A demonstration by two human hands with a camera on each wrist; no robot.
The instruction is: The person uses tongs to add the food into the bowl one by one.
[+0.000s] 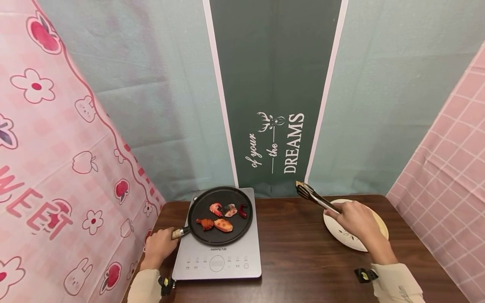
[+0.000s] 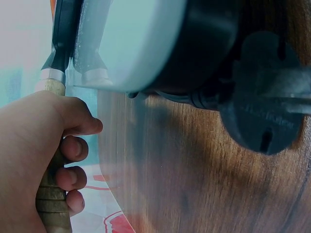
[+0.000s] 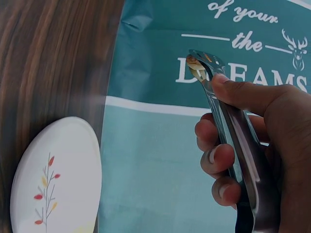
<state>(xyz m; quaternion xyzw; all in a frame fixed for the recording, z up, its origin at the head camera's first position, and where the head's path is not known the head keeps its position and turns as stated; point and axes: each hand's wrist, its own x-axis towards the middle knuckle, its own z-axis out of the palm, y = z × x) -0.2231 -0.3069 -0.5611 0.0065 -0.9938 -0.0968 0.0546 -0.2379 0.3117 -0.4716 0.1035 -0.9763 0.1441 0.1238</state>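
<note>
My left hand (image 1: 160,245) grips the wooden handle (image 2: 52,201) of a black frying pan (image 1: 236,235), which sits on a silver induction cooktop (image 1: 204,267). In the pan lie a shrimp (image 1: 216,208), a drumstick-shaped piece (image 1: 205,224), an orange-brown oval piece (image 1: 223,225), a dark-and-pink piece (image 1: 230,211) and a dark red curved piece (image 1: 242,211). My right hand (image 1: 356,221) holds metal tongs (image 1: 320,200), fingers and thumb wrapped around both arms. A small tan piece (image 3: 196,67) shows between the tong tips. They point left, raised near the back of the table.
Beneath the right hand, a white plate (image 1: 342,235) with a leaf pattern stands on the dark wooden table (image 1: 299,252); something yellow (image 1: 382,224) shows along its right side. Printed cloth (image 1: 276,84) hangs behind the table, with pink cloths on both sides.
</note>
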